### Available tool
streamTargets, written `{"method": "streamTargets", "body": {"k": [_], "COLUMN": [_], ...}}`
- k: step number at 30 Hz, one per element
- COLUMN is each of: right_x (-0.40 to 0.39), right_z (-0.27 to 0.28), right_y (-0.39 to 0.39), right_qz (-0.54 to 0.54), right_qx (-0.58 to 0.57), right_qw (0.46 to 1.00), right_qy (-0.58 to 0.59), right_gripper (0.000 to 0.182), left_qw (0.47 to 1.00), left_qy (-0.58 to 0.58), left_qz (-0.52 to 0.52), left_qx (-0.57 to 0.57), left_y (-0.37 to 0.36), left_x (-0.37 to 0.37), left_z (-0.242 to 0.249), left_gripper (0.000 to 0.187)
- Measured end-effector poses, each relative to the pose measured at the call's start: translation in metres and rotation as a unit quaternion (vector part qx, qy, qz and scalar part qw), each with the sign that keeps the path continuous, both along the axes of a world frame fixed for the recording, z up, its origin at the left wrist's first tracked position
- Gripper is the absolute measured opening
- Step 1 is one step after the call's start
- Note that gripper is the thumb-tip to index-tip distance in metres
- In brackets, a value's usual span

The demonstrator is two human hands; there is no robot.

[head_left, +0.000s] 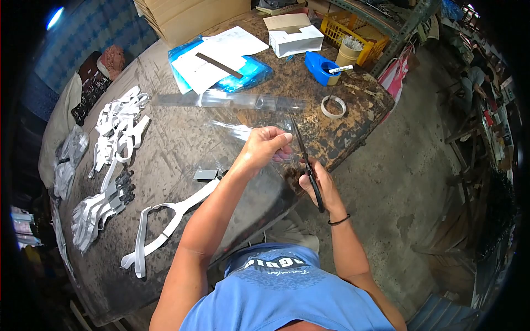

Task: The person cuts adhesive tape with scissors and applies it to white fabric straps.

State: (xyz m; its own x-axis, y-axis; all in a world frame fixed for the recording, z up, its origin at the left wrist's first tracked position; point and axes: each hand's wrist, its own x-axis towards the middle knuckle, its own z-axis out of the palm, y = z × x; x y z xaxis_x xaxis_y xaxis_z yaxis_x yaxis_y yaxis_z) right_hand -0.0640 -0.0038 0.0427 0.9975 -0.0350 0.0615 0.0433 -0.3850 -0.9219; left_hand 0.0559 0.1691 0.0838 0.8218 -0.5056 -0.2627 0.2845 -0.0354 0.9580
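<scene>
My right hand (324,186) grips black scissors (301,144) by the handles, blades pointing away from me. Just left of the blades, my left hand (266,148) is closed in a pinch. Shiny see-through film shows under and around those fingers, so it seems to hold a piece of clear plastic, whose outline is hard to make out. More clear plastic (234,130) lies flat behind that hand. A white elastic strap (178,208), Y-shaped with a loop, rests on the table beside my left forearm, near a small grey clip-like piece (206,175).
White straps (118,124) and bundled straps with dark ends (99,212) lie on the left of the table (182,132). Farther back are a long clear strip (221,100), papers (212,55), a tape roll (333,107), a blue tape dispenser (319,69) and a white box (295,41).
</scene>
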Motion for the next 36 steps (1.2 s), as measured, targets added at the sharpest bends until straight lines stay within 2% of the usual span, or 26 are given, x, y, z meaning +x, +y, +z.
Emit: {"method": "streamTargets", "body": {"k": [9, 12, 18, 21, 23, 25, 26, 27, 28, 30, 33, 36], "right_x": [0.009, 0.010, 0.014, 0.015, 0.022, 0.034, 0.040, 0.046, 0.056, 0.063, 0.071, 0.074], "right_z": [-0.005, -0.004, -0.018, -0.022, -0.017, -0.005, -0.001, -0.005, -0.009, -0.010, -0.018, -0.011], "right_y": [-0.001, -0.002, 0.002, -0.001, -0.009, -0.017, -0.020, -0.022, -0.029, -0.036, -0.043, -0.042], "right_qz": [-0.024, -0.007, -0.045, -0.046, -0.042, -0.067, -0.086, -0.112, -0.115, -0.098, -0.043, -0.035], "right_qx": [0.017, 0.020, 0.036, 0.096, 0.053, -0.093, -0.175, -0.237, -0.256, -0.350, -0.405, -0.434], "right_qw": [1.000, 1.000, 0.998, 0.993, 0.996, 0.992, 0.978, 0.965, 0.956, 0.929, 0.911, 0.897], "right_qy": [0.004, 0.023, 0.002, 0.053, 0.050, 0.050, 0.068, 0.021, 0.084, 0.076, 0.070, 0.075], "right_gripper": [0.091, 0.090, 0.090, 0.081, 0.076, 0.066, 0.062, 0.058, 0.057, 0.055, 0.053, 0.051], "left_qw": [1.000, 1.000, 1.000, 1.000, 1.000, 1.000, 1.000, 1.000, 1.000, 1.000, 0.999, 0.999], "left_qy": [-0.017, -0.009, -0.004, 0.000, 0.005, 0.011, 0.004, -0.001, 0.002, -0.024, -0.039, -0.035], "left_qz": [-0.002, 0.002, 0.009, 0.003, 0.007, 0.013, 0.011, 0.008, 0.010, -0.001, -0.004, 0.001], "left_qx": [0.019, 0.012, 0.018, 0.017, 0.019, 0.020, 0.015, 0.010, 0.009, -0.017, 0.008, 0.034], "left_y": [-0.002, -0.003, -0.004, -0.004, -0.002, 0.003, 0.007, 0.012, 0.016, 0.028, 0.044, 0.055], "left_x": [0.005, 0.006, 0.008, 0.011, 0.013, 0.015, 0.015, 0.015, 0.016, 0.019, 0.016, 0.011], "left_z": [-0.002, -0.005, -0.005, -0.009, -0.010, -0.010, -0.008, -0.008, -0.010, -0.014, -0.007, -0.004], "left_gripper": [0.026, 0.025, 0.025, 0.024, 0.024, 0.023, 0.023, 0.023, 0.023, 0.023, 0.024, 0.025]}}
